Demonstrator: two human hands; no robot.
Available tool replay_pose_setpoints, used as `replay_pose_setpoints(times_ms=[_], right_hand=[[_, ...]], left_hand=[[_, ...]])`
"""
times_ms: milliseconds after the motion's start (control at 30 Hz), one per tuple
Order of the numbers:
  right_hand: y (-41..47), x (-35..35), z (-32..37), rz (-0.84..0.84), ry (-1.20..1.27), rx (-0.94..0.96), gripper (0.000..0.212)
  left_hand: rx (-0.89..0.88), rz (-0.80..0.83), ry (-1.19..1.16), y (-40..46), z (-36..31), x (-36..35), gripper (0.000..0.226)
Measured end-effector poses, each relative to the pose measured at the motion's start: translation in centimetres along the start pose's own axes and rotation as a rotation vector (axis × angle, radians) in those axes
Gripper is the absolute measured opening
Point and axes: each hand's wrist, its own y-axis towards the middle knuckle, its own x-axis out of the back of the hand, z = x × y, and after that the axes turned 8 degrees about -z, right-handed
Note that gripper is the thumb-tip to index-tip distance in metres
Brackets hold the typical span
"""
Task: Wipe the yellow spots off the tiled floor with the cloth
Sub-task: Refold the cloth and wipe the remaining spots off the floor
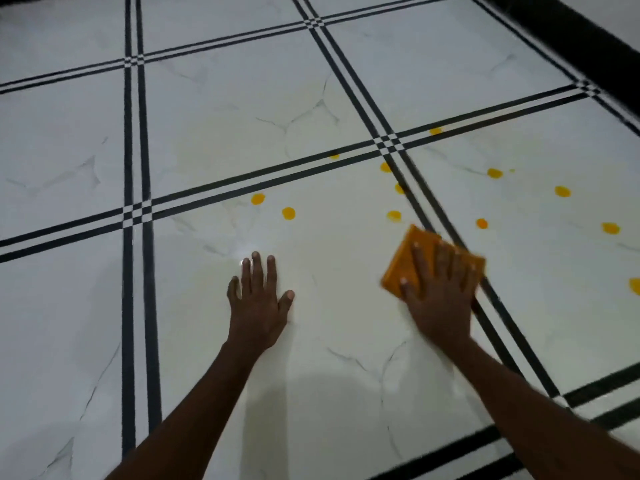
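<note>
An orange folded cloth lies flat on the white tiled floor, and my right hand presses down on it with fingers spread. It sits beside a double black grout line. Several yellow spots dot the tiles beyond it: one just past the cloth, two to the left, and more to the right. My left hand rests flat on the floor with fingers apart, holding nothing, left of the cloth.
Double black lines divide the white marble-look tiles into large squares. A dark band runs along the far right edge of the floor. Another yellow spot shows at the right frame edge.
</note>
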Motion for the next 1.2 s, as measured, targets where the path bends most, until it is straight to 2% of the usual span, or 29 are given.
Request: replay_pose_setpoints(times_ms=[67, 100, 200, 267, 333, 433, 500, 533, 567, 633, 700, 733, 800, 867, 967, 1000, 1033, 1100, 1133, 1167, 1200], right_hand=[[-5.1, 2.0, 1.2, -0.016, -0.027, -0.116, 0.076], [-7.1, 2.3, 3.0, 0.01, 0.008, -0.101, 0.078], [-7.8, 1.7, 6.9, 0.111, 0.129, 0.216, 0.081], [-3.8, 0.6, 5.1, 0.148, 0.152, 0.348, 0.079], [-0.9, -0.5, 0.9, 0.105, 0.058, 0.235, 0.075], [-1.6, 0.6, -5.3, 0.011, -0.025, -0.113, 0.075], [-5.2, 2.2, -4.0, -0.011, -0.011, -0.275, 0.077], [-7.4, 2.9, -1.6, -0.007, -0.015, -0.298, 0.078], [-9.2, 3.2, 1.2, 0.014, 0.032, -0.245, 0.079], [-10.6, 2.6, 5.7, 0.083, 0.161, 0.045, 0.08], [-6.7, 1.0, 5.7, 0.116, 0.197, 0.326, 0.077], [-4.2, 0.0, 4.5, 0.119, 0.185, 0.349, 0.075], [-0.7, -1.1, -0.3, 0.052, 0.048, 0.153, 0.073], [-1.4, 0.1, -4.7, 0.013, -0.027, -0.093, 0.074], [-8.5, 3.5, -2.1, -0.019, 0.014, -0.331, 0.077], [-11.1, 4.0, 0.6, -0.004, 0.046, -0.29, 0.078], [-12.7, 4.1, 3.2, 0.042, 0.111, -0.165, 0.08], [-12.1, 2.8, 5.9, 0.127, 0.188, 0.222, 0.082], [-9.3, 1.7, 5.2, 0.13, 0.176, 0.361, 0.081], [-6.2, 0.8, 3.7, 0.134, 0.155, 0.393, 0.078], [-3.2, 0.2, 1.7, 0.148, 0.108, 0.338, 0.076]], left_hand=[[0.047, 0.007, -0.015, 0.2, -1.3, 0.1, 0.076], [0.063, 0.006, -0.019, 0.2, -1.9, 0.3, 0.077], [0.032, -0.014, -0.051, 0.7, -3.6, 0.8, 0.082], [-0.021, -0.024, -0.094, 1.3, -5.3, 0.7, 0.086], [-0.084, 0.007, -0.074, 2.0, -6.8, 0.2, 0.086], [-0.152, 0.053, -0.055, 2.5, -7.1, -0.7, 0.085], [-0.163, 0.048, -0.048, 2.2, -6.9, -0.8, 0.084], [-0.165, 0.049, -0.047, 2.1, -6.9, -0.7, 0.084], [-0.166, 0.058, -0.046, 2.1, -6.9, -0.5, 0.084], [-0.162, 0.07, -0.052, 2.2, -6.6, -0.3, 0.085], [-0.176, 0.085, -0.053, 2.4, -6.2, -0.3, 0.086], [-0.184, 0.088, -0.06, 2.3, -5.6, -0.5, 0.084], [-0.198, 0.068, -0.089, 2.5, -4.9, -0.4, 0.079], [-0.213, 0.05, -0.077, 2.5, -4.6, -0.3, 0.076], [-0.21, 0.042, -0.041, 2.1, -5.2, -0.1, 0.075], [-0.208, 0.055, -0.039, 2.2, -5.3, 0.0, 0.075], [-0.208, 0.07, -0.042, 2.2, -5.3, 0.2, 0.076], [-0.214, 0.083, -0.054, 2.4, -4.8, 0.7, 0.078], [-0.221, 0.091, -0.058, 2.5, -4.7, 0.8, 0.078], [-0.226, 0.095, -0.058, 2.5, -4.5, 0.7, 0.079], [-0.225, 0.087, -0.054, 2.6, -4.6, 0.7, 0.08]])
